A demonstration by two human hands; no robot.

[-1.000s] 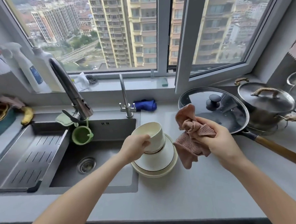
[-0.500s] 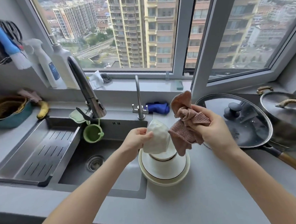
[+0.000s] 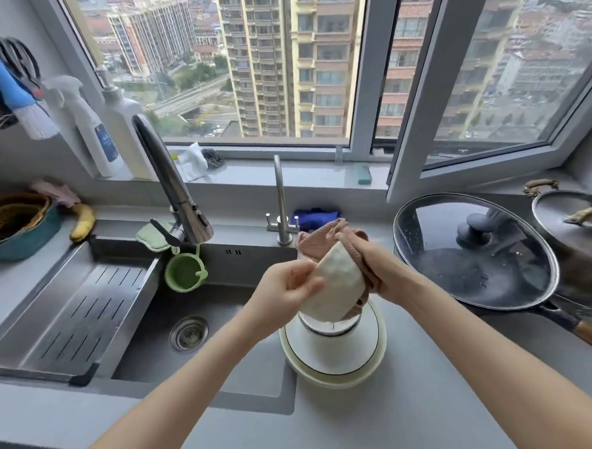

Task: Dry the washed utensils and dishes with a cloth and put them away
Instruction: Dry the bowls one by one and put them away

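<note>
Left hand gripping white bowl, right hand pressing pink cloth

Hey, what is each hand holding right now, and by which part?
The left hand pinches the cream bowl by its left edge. The right hand grips the pink cloth, bunched against the bowl's far side.

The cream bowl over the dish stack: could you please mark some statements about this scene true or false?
1. The left hand holds the cream ceramic bowl above the stack of white dishes. True.
2. The right hand wipes it with a paper towel. False: it holds a pink waffle cloth.
3. The yellow banana lies in the steel sink. False: it lies on the grey counter, left of the sink.
4. The dark glass-lidded pan sits right of the stack. True.
</note>
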